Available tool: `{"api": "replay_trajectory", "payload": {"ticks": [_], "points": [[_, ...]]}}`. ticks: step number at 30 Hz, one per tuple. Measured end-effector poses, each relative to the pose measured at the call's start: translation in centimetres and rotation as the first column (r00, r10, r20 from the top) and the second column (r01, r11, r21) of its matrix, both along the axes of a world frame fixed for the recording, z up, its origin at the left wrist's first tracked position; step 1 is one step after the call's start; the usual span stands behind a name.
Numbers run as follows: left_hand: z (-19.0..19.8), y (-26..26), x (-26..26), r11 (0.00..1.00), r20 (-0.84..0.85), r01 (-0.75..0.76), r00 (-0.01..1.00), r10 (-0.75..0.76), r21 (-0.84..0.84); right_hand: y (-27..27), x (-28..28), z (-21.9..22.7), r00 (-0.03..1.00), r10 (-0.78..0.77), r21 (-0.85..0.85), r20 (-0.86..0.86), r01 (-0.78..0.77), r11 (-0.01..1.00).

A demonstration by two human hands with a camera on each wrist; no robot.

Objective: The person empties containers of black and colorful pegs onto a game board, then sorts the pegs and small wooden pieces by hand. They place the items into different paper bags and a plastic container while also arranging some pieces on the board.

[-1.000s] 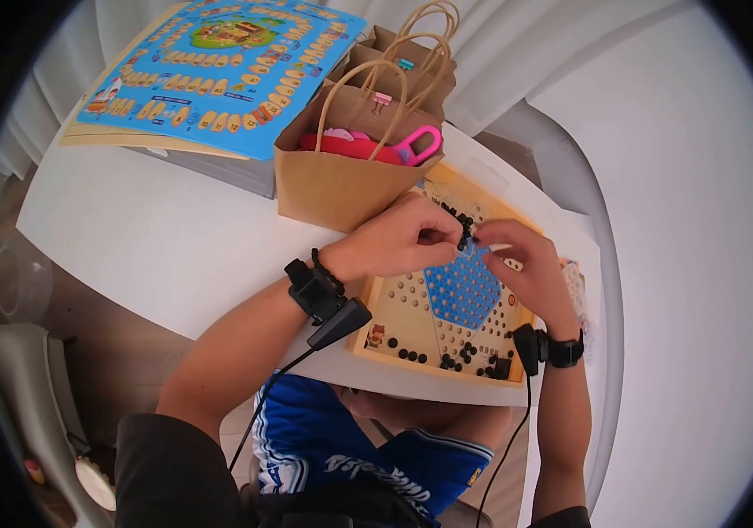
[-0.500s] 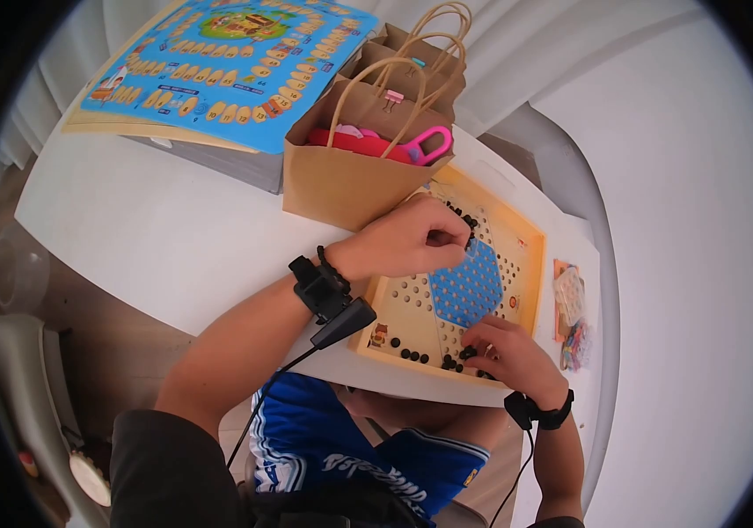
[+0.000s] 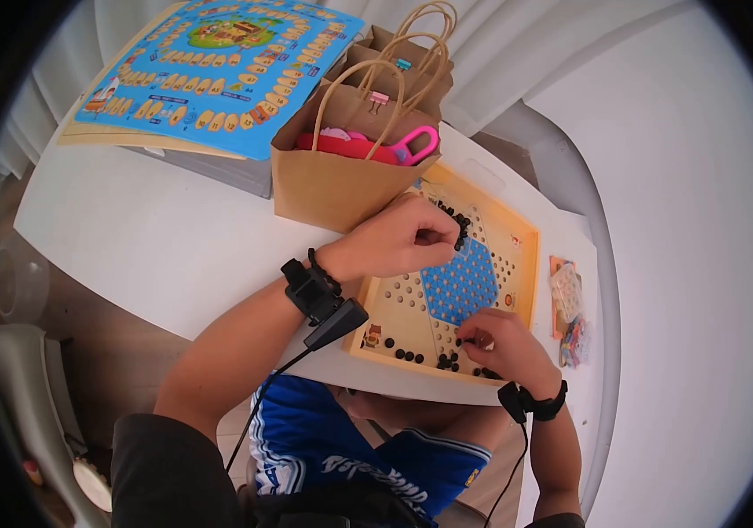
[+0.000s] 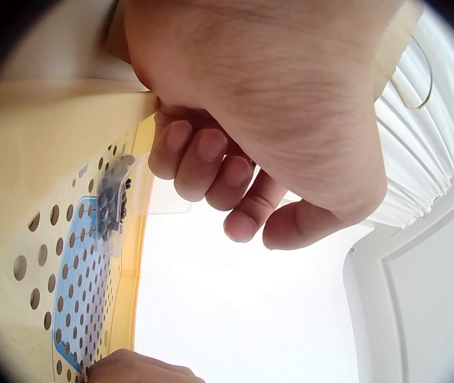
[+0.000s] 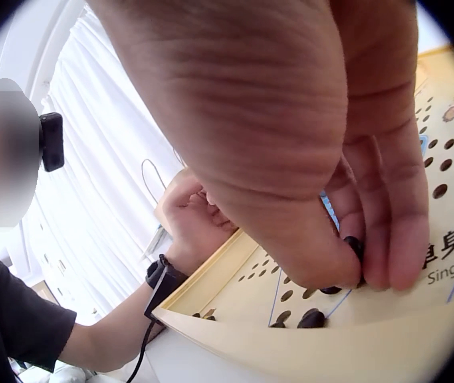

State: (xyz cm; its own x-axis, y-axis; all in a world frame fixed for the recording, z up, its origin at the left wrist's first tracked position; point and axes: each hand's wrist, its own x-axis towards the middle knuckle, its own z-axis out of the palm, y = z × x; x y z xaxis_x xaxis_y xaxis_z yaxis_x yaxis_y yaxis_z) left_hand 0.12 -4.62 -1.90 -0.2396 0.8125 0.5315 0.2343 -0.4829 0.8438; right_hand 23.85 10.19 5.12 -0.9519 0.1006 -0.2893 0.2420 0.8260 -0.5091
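A wooden Chinese checkers board (image 3: 394,289) with a blue hexagon and rows of holes lies on the table. Over its far left side, my left hand (image 3: 398,236) has its fingers curled at the lip of a clear plastic bag (image 4: 115,203) with several black pieces inside. The left hand's fingertips (image 4: 243,227) partly overlap the bag's upper edge. At the board's near side, my right hand (image 3: 510,348) pinches a small round black game piece (image 5: 355,246) between thumb and fingers. Loose black pieces (image 3: 409,355) lie along the near rim, some beside the right hand.
Brown paper bags (image 3: 341,185) with looped handles stand beyond the left hand, the front one holding pink and red items. Left of them, a blue printed game board (image 3: 236,79) lies on a grey box. Small packets (image 3: 574,339) lie right of the checkers board.
My right hand has come away from beside the left hand to the board's near side, among the loose black pieces, and now pinches one. The left hand has stayed in place.
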Motion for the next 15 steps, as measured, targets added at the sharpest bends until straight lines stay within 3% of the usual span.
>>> {"api": "replay_trajectory", "payload": {"ticks": [10, 13, 15], "points": [[-0.1, 0.0, -0.1, 1.0, 0.006, 0.003, 1.0, -0.003, 0.008, 1.1, -1.1, 1.5, 0.999, -0.039, -0.047, 0.022, 0.04, 0.998], [0.1, -0.2, 0.0, 1.0, -0.008, -0.013, 1.0, 0.013, -0.005, 2.6, -3.2, 2.4, 0.992, -0.083, -0.023, -0.091, 0.082, 0.996], [0.2, -0.1, 0.2, 1.0, -0.021, -0.019, 1.0, 0.019, -0.021, 3.2, -5.2, 2.5, 0.927, -0.239, -0.175, -0.289, 0.194, 0.965]]}}
